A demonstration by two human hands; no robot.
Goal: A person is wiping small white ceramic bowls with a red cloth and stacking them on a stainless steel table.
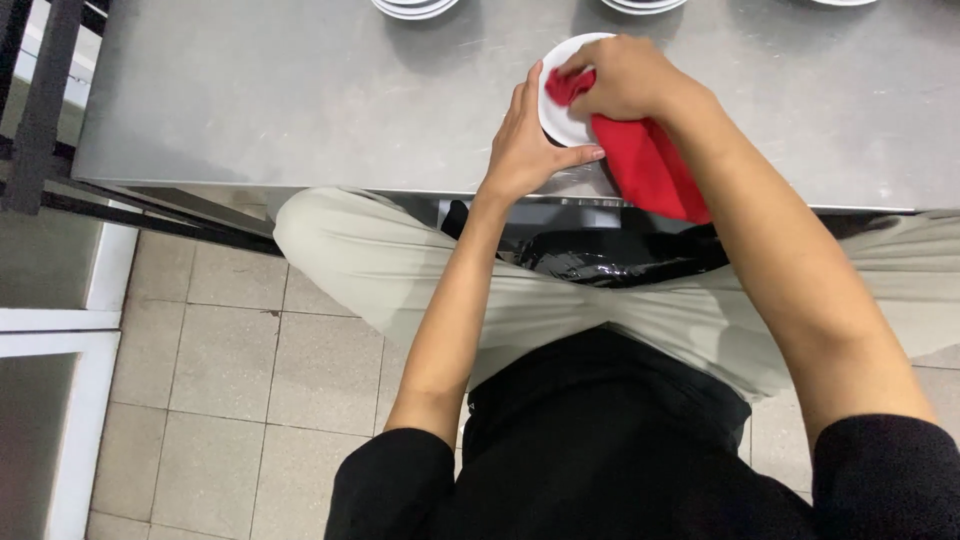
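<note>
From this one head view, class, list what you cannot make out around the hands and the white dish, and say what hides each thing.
- White dish: its right side is hidden by the right hand and red cloth.
- Left hand: its palm faces the dish, so the grip is unseen.
- Stacked plates: cut off by the top edge.
- Dark shiny thing under the steel table: partly hidden by the table edge, kind unclear.

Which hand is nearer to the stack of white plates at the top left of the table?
Left. The left hand grips the white bowl just below and right of that plate stack; the right hand lies farther right, pressing the red cloth.
</note>
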